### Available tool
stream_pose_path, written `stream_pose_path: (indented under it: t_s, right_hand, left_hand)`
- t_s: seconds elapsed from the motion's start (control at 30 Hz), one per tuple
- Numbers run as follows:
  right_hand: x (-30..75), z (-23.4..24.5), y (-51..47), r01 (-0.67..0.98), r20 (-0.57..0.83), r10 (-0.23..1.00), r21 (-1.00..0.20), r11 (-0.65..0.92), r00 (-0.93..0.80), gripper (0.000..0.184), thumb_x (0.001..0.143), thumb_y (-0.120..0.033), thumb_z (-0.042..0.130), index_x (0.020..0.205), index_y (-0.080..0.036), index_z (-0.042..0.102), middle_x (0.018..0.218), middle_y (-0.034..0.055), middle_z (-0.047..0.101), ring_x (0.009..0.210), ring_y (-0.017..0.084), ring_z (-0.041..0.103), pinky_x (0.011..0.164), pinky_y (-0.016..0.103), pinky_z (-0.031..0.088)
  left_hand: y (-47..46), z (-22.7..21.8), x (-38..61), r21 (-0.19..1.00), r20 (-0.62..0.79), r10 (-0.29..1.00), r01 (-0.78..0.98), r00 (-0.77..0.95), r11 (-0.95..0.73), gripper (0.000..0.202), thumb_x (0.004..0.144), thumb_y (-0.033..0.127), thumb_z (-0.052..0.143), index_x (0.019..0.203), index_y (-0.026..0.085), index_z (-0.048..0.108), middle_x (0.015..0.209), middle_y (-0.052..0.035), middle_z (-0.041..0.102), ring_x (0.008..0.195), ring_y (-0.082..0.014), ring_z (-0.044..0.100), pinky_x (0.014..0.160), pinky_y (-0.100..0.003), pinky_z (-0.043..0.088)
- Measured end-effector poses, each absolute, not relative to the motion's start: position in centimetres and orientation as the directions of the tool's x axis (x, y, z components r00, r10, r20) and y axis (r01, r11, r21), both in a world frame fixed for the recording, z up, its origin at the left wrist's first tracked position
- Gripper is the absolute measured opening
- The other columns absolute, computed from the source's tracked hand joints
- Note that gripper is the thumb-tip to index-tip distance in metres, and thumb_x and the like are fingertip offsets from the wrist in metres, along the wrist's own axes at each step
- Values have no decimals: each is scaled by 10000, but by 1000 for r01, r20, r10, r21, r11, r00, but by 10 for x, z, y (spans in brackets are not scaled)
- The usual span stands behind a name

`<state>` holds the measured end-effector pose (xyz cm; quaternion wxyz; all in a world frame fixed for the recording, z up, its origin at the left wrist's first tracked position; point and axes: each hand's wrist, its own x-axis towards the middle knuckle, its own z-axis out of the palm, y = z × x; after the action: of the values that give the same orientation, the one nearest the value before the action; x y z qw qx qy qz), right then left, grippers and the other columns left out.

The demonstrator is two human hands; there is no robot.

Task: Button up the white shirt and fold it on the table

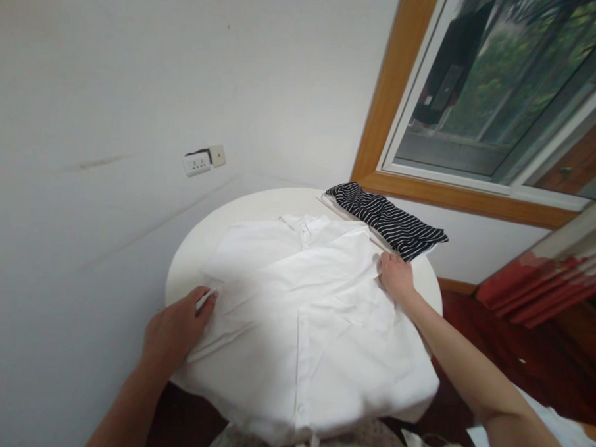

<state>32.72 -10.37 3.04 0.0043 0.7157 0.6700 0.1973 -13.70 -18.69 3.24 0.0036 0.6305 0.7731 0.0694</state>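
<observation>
- White shirt (pixel 304 303) lies flat on the round white table (pixel 198 245), covering most of the top. Its near hem hangs over the table edge closest to the camera.
- Collar (pixel 302 224) points to the far side. A button placket runs down the middle of the shirt towards the camera.
- Left hand (pixel 175 330) is at the shirt's left edge, thumb and fingers pinched on a fold of the white cloth. The forearm comes in from the lower left.
- Right hand (pixel 397 277) is on the shirt's right edge near the shoulder, fingers drawn together and resting on the fabric. Cannot tell whether any cloth is actually clamped there.
- Both hands are well apart, one on each side of the shirt.
- Striped garment (pixel 387 217), dark with thin white stripes, lies folded at the far right of the table, just beyond the right hand, on top of something flat and white.
- Bare tabletop shows at the far left, beyond the left hand.
- Wall socket (pixel 196 162) sits on the white wall behind the table.
- Window (pixel 382 108) with a wooden frame is at upper right, and a red curtain (pixel 547 287) hangs below it.
</observation>
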Motion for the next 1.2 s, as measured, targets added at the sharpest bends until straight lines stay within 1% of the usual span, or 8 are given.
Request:
stream_pose_path:
  t_s: [0.2, 0.3, 0.43, 0.63, 0.73, 0.83, 1.0, 1.2]
  right_hand:
    - [319, 43, -98, 894, 276, 903, 399, 203, -328, 415, 928, -137, 427, 1328, -181, 526, 1252, 157, 571, 1091, 283, 486, 883, 392, 322]
    - [320, 45, -97, 892, 261, 912, 409, 191, -315, 358, 955, -153, 379, 1215, -174, 624, 1289, 167, 569, 1106, 294, 486, 880, 404, 336]
    - [334, 38, -100, 905, 225, 933, 386, 181, -282, 395, 930, -143, 410, 1267, -162, 614, 1410, 166, 519, 1167, 317, 493, 928, 444, 361]
    - [354, 51, -87, 903, -72, 916, 152, 402, -395, 569, 853, -276, 544, 1408, -151, 524, 1457, 131, 503, 1352, 313, 438, 1089, 455, 366]
    - [331, 62, -69, 887, -26, 887, -21, 461, -462, 544, 916, -305, 446, 1428, -132, 502, 1459, 117, 506, 1337, 247, 477, 1131, 363, 348]
    - [295, 50, -50, 867, 27, 869, -48, 496, -495, 529, 989, -365, 328, 1437, -134, 490, 1486, 122, 472, 1395, 228, 405, 1165, 354, 289]
    - [285, 9, -23, 964, 55, 963, 8, 265, -266, 674, 999, -570, 228, 1530, -170, 336, 1600, 135, 251, 1480, 295, 214, 1184, 473, 201]
    - [312, -4, -1, 990, 109, 985, 9, 137, -137, 691, 1004, -569, 174, 1520, -141, 345, 1598, 144, 259, 1483, 258, 214, 1189, 445, 176]
  left_hand:
    - [-187, 35, -136, 126, 89, 976, 974, -198, 186, 516, 972, 504, 267, 1210, 209, 616, 990, -120, 746, 846, -291, 706, 691, -344, 490]
    - [-187, 35, -136, 125, 76, 978, 975, -193, 183, 518, 977, 498, 249, 1214, 205, 605, 1017, -125, 743, 885, -299, 706, 713, -350, 495]
    - [-186, 35, -137, 121, 57, 981, 977, -183, 175, 522, 978, 503, 238, 1228, 211, 591, 1043, -125, 739, 906, -302, 705, 725, -356, 500]
    - [-186, 35, -134, 116, 48, 981, 976, -190, 183, 497, 978, 489, 257, 1231, 208, 580, 1039, -122, 739, 919, -298, 705, 734, -351, 497]
    - [-186, 35, -134, 114, 59, 979, 976, -195, 188, 495, 979, 491, 253, 1229, 209, 573, 1032, -123, 739, 912, -302, 705, 733, -355, 490]
    - [-187, 34, -135, 120, 61, 978, 974, -198, 190, 494, 981, 493, 249, 1219, 210, 576, 1043, -124, 736, 913, -301, 703, 730, -352, 483]
    - [-189, 32, -137, 136, 77, 974, 970, -211, 199, 483, 973, 496, 278, 1230, 214, 574, 999, -119, 741, 878, -285, 702, 719, -341, 472]
    - [-193, 37, -135, 189, 103, 969, 961, -226, 204, 493, 961, 505, 298, 1294, 215, 516, 920, -97, 735, 812, -274, 700, 683, -333, 468]
